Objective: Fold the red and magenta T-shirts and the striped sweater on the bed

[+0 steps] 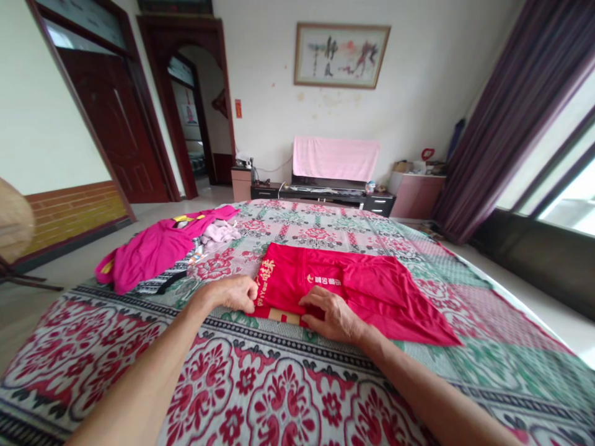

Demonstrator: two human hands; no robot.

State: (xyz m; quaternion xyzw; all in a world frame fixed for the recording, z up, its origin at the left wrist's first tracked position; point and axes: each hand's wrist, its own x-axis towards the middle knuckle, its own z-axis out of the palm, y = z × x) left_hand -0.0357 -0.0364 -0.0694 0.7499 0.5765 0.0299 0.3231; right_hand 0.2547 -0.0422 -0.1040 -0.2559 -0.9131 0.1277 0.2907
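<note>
A red cloth garment (376,279) with yellow and white lettering lies partly folded on the patterned bedspread (288,396). My left hand (239,292) is closed at its left edge, beside the yellow letters, with the fingers pinching the fabric. Over the near edge, below the white print, my right hand (330,313) rests with curved fingers, the thumb apart from them. Yellow patches of the layer underneath show between the two hands. Toward the right, the garment spreads out wrinkled to a pointed corner.
At the left of the bedspread lies a heap of clothes (153,251), mostly bright pink, with striped and pale pieces. A low black cabinet (320,197) with a pink cloth (335,158) above it stands at the far wall. Purple curtains (502,118) hang at right.
</note>
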